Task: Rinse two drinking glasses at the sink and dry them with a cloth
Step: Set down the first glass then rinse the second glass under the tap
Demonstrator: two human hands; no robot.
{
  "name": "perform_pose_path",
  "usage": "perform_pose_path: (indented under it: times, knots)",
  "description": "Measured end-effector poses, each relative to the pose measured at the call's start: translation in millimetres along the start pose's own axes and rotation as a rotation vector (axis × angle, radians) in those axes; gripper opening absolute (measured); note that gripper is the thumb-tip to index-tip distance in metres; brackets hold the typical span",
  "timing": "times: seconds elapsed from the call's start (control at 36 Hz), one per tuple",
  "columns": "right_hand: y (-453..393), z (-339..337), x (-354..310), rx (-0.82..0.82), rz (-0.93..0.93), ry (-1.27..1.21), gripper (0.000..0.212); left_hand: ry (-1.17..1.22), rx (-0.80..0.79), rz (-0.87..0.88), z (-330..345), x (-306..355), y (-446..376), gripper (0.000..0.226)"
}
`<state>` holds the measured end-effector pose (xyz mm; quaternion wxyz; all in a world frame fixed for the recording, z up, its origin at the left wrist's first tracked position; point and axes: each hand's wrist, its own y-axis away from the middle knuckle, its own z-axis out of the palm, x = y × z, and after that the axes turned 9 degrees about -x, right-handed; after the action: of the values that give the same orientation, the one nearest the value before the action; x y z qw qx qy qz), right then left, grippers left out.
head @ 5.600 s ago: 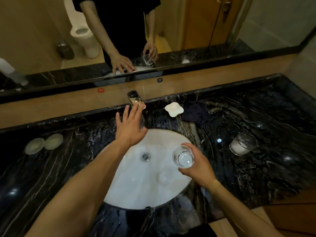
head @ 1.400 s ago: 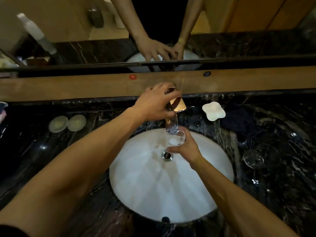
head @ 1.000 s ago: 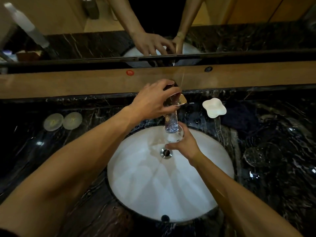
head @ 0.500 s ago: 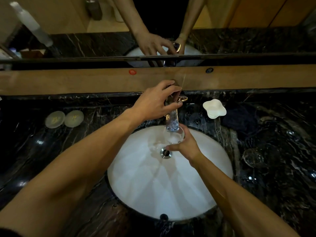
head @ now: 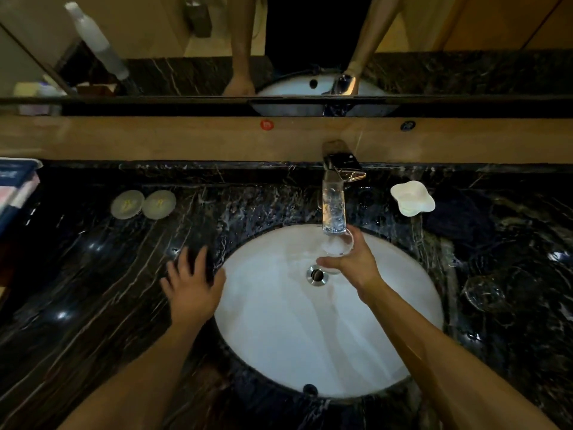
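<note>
A clear drinking glass point(head: 338, 245) sits in my right hand point(head: 353, 263), held over the white sink basin point(head: 310, 336) under the running stream from the chrome tap point(head: 342, 167). Water foams inside the glass. My left hand point(head: 193, 282) rests flat on the black marble counter point(head: 93, 290) at the basin's left rim, fingers spread, holding nothing. A second clear glass point(head: 483, 293) lies on the counter to the right of the basin. A dark cloth point(head: 459, 218) lies crumpled at the back right, hard to make out against the stone.
A white flower-shaped soap dish point(head: 412, 198) sits right of the tap. Two round pale coasters point(head: 142, 204) lie at the back left. A folded blue and white item point(head: 15, 187) sits at the far left edge. A mirror point(head: 279, 48) runs above the wooden ledge.
My left hand has let go of the tap handle and come down onto the counter left of the basin. The water keeps running into the glass in my right hand.
</note>
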<state>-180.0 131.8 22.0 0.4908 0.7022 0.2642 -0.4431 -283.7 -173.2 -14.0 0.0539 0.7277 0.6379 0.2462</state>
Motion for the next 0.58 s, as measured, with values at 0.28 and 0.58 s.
perform_pose_path:
  times: [0.28,0.58]
  knots:
    - [2,3,11,0.025,-0.017,0.091,0.082,-0.137,0.055,0.014,20,-42,21,0.072]
    - [-5,4,16,-0.132,0.138,-0.247,0.059,-0.149,0.085,0.023,23,-44,19,0.072]
